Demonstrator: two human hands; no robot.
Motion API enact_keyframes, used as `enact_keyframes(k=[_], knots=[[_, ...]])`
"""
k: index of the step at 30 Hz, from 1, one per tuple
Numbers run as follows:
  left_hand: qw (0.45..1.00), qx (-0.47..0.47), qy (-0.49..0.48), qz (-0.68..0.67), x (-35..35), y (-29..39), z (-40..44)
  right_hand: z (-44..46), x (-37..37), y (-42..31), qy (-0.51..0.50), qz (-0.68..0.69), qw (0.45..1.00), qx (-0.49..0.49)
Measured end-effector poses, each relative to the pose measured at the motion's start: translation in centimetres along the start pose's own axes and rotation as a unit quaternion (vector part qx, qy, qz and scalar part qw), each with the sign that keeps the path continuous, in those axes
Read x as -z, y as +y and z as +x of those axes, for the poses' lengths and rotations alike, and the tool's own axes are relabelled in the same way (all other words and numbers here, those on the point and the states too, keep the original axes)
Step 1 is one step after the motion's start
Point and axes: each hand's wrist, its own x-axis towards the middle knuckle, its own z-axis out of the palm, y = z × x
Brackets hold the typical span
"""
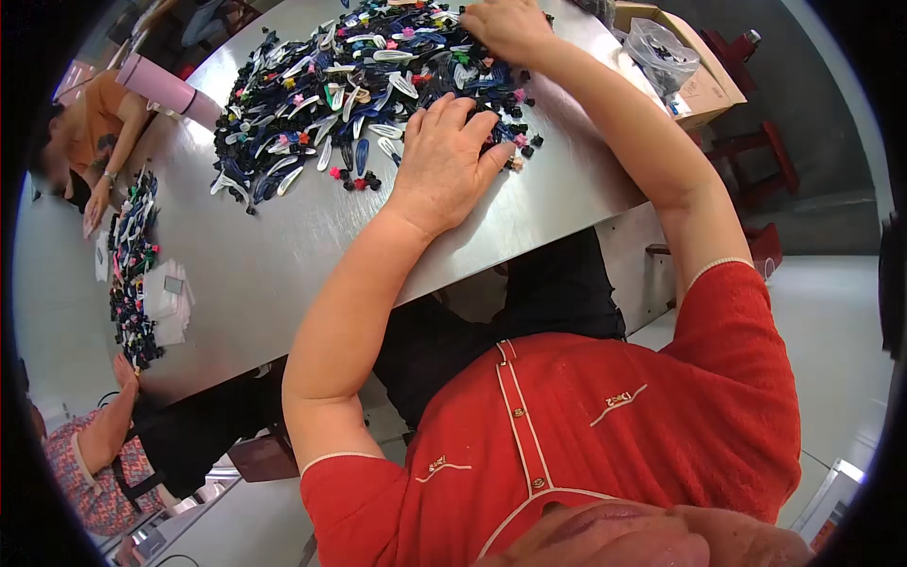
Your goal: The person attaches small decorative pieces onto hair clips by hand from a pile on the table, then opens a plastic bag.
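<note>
A wide heap of hair clips (312, 104) covers the far part of the metal table; white, navy and black snap clips mix with small black pieces and coloured flower- and star-like bits. My left hand (444, 165) lies palm down on the heap's near edge, fingers spread over the clips and thumb out to the right. Farther off, my right hand (510, 30) rests on the heap's far right edge, its fingers stretched to the left. Neither hand visibly holds a clip; what lies under the palms is hidden.
A pink tumbler (161, 87) lies beside the heap. Small plastic bags (170, 307) and a second row of clips (132, 255) are on the left, near two other people. At right stands a cardboard box (709, 66) with a clear bag (661, 52); red stools (770, 161) are beyond.
</note>
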Motion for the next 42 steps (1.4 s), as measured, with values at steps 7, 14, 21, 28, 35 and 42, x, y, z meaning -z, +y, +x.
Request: enact_keyframes(k=[7,14,21,28,35,42], knots=[[1.000,-0.013,-0.014,0.019,0.0,0.5,0.2,0.0,-2.0,-4.7,0.026,0.136,0.990,-0.024],[0.998,-0.027,-0.024,0.042,0.3,0.7,0.4,-0.7,-0.5,-9.2,0.055,0.175,0.982,0.053],[0.998,-0.041,0.006,0.050,0.2,0.1,0.2,-5.0,3.5,-3.6,0.028,0.150,0.983,0.102],[0.990,0.014,0.068,0.125,0.7,-0.8,1.4,-3.0,-1.2,3.5,-0.031,0.054,0.994,-0.089],[0.965,0.074,0.022,0.252,1.1,-3.2,1.3,3.0,-4.7,-2.2,-0.023,0.059,0.998,-0.023],[0.944,0.133,0.017,0.302,3.4,-5.9,0.9,-0.7,0.0,-6.9,-0.029,0.172,0.980,0.099]])
